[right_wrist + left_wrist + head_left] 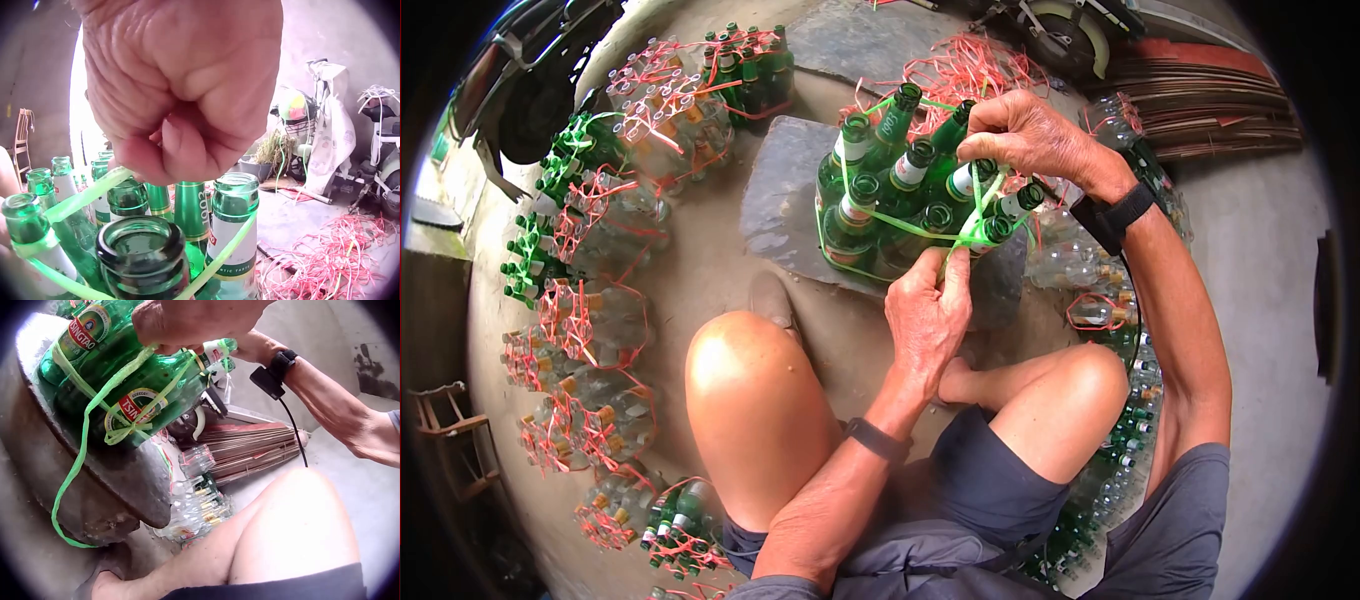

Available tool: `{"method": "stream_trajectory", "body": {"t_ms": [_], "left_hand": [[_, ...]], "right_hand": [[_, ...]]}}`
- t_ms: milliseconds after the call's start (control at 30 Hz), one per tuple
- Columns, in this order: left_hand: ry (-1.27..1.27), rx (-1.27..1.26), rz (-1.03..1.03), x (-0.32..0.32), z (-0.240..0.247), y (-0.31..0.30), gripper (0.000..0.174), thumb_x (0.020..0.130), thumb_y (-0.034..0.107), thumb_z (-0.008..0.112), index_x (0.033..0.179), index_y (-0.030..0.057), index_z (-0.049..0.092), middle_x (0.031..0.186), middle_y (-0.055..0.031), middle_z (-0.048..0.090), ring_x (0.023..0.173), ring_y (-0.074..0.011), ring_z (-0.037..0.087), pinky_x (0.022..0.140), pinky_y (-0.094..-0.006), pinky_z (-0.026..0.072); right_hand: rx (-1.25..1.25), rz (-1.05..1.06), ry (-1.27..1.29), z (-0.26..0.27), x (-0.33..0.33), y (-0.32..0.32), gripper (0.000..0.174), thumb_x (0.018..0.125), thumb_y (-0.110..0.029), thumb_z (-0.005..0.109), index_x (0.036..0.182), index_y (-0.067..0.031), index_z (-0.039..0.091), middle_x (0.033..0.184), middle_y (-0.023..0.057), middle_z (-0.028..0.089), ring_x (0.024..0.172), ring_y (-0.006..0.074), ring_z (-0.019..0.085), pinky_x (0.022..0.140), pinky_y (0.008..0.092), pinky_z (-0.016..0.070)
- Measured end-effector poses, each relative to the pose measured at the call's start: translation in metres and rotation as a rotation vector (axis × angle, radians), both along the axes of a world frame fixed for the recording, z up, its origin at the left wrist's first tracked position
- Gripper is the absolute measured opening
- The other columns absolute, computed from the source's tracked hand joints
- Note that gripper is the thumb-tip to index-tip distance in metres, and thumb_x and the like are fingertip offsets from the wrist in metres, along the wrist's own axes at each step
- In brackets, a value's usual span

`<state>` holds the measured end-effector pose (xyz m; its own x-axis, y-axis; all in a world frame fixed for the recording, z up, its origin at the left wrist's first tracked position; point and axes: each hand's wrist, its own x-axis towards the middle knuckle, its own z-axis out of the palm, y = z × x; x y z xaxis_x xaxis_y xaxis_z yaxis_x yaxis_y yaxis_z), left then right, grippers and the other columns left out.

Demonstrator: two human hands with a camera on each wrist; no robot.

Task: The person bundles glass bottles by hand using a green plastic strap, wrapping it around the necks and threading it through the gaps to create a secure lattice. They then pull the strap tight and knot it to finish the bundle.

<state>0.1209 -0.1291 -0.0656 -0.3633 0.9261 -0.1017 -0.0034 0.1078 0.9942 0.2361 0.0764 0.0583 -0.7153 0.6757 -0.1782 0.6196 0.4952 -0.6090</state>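
A cluster of green glass bottles (883, 228) stands upright on a dark slab (775, 190), bound by green plastic strap (905, 226). My left hand (927, 310) pinches the strap beside a front bottle's neck; a loose tail (85, 437) of it hangs past the slab edge in the left wrist view. Over the right-hand bottle necks, my right hand (1040, 140) has its fingers curled round a piece of the strap, seen running into the fist (181, 94) in the right wrist view. Tsingtao labels (131, 407) show on the bottles.
Clear bottles tied with red strap (595, 325) line the floor at left, more bottles (1065, 255) at right. A tangle of red strap (975, 70) lies behind the slab. Stacked flat sheets (1210, 100) and a motorbike wheel (1065, 30) are at the back right.
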Motion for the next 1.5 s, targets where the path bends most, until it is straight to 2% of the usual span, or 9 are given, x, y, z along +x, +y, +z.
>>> {"method": "stream_trajectory", "body": {"t_ms": [67,133,267,333,767,1033,1267,1333,1500], "left_hand": [[-0.002,0.015,0.009,0.0,-0.003,0.0,0.03,0.103,0.03,0.072,0.092,0.0018,0.072,0.066,-0.0181,0.06,0.057,-0.0332,0.057,0.061,-0.0447,0.0489],[0.011,-0.008,-0.012,0.0,-0.002,-0.001,0.03,0.104,0.03,0.071,0.094,0.0023,0.072,0.068,-0.0189,0.061,0.058,-0.0337,0.058,0.061,-0.0447,0.0494],[-0.073,0.053,0.023,0.005,-0.009,0.001,0.032,0.104,0.031,0.07,0.092,0.002,0.071,0.069,-0.0196,0.062,0.059,-0.0344,0.059,0.062,-0.0449,0.0497],[-0.022,0.024,-0.022,0.004,-0.009,0.001,0.027,0.109,0.02,0.068,0.095,-0.0023,0.075,0.068,-0.0035,0.063,0.068,-0.0075,0.05,0.062,-0.0297,0.0458],[-0.049,0.008,-0.031,0.006,-0.004,0.001,0.027,0.109,0.021,0.065,0.099,-0.0006,0.076,0.077,-0.0052,0.07,0.073,-0.0106,0.06,0.07,-0.0311,0.0512],[-0.069,0.003,-0.037,0.006,0.003,0.002,0.026,0.11,0.021,0.064,0.101,0.0,0.077,0.076,-0.006,0.07,0.073,-0.0101,0.06,0.07,-0.031,0.0513],[-0.061,0.018,-0.03,0.009,-0.003,0.002,0.027,0.11,0.023,0.064,0.101,0.0003,0.077,0.074,-0.0054,0.068,0.07,-0.01,0.057,0.067,-0.0308,0.05],[-0.054,0.005,-0.032,0.008,-0.003,0.002,0.027,0.11,0.023,0.064,0.1,0.0006,0.077,0.074,-0.0054,0.068,0.07,-0.01,0.057,0.067,-0.0308,0.0498],[-0.04,-0.007,-0.034,0.007,-0.001,0.001,0.028,0.11,0.023,0.064,0.099,0.0001,0.076,0.074,-0.0078,0.069,0.07,-0.0121,0.059,0.069,-0.0326,0.0511]], "right_hand": [[0.002,-0.024,-0.013,0.001,0.0,0.0,0.033,0.096,-0.024,0.08,0.076,-0.0018,0.066,0.065,-0.0042,0.053,0.065,0.0053,0.049,0.057,0.0331,0.0425],[-0.003,0.03,-0.061,0.0,0.002,0.006,0.021,0.097,-0.019,0.078,0.089,0.0002,0.075,0.069,-0.0031,0.06,0.067,0.0044,0.054,0.058,0.0292,0.0451],[0.019,0.038,0.053,-0.012,0.006,0.005,0.031,0.098,-0.023,0.079,0.078,-0.0015,0.068,0.066,-0.003,0.056,0.066,0.006,0.052,0.058,0.0326,0.0443],[0.059,0.038,0.09,-0.014,0.006,0.004,0.031,0.097,-0.024,0.078,0.079,-0.0006,0.067,0.065,0.0003,0.055,0.066,0.0075,0.052,0.059,0.0343,0.045],[0.179,0.123,0.046,-0.01,-0.002,0.006,0.03,0.093,-0.024,0.079,0.081,0.001,0.067,0.067,0.014,0.057,0.061,0.0212,0.051,0.061,0.0405,0.0469],[0.252,0.148,-0.01,-0.008,-0.005,0.006,0.023,0.091,-0.022,0.079,0.087,-0.0005,0.073,0.073,0.0187,0.066,0.064,0.0304,0.06,0.064,0.044,0.0508],[0.369,0.257,-0.006,-0.008,-0.003,0.009,0.017,0.094,-0.017,0.076,0.094,-0.0002,0.073,0.076,0.0184,0.067,0.067,0.029,0.062,0.067,0.0434,0.053],[0.212,0.197,-0.016,-0.007,0.0,0.01,0.017,0.095,-0.016,0.075,0.097,0.0002,0.073,0.079,0.0174,0.068,0.07,0.0278,0.065,0.069,0.0425,0.0537],[0.23,0.232,0.001,-0.008,0.005,0.009,0.016,0.097,-0.014,0.073,0.1,0.0014,0.074,0.081,0.0166,0.07,0.072,0.0257,0.066,0.07,0.041,0.0543]]}}
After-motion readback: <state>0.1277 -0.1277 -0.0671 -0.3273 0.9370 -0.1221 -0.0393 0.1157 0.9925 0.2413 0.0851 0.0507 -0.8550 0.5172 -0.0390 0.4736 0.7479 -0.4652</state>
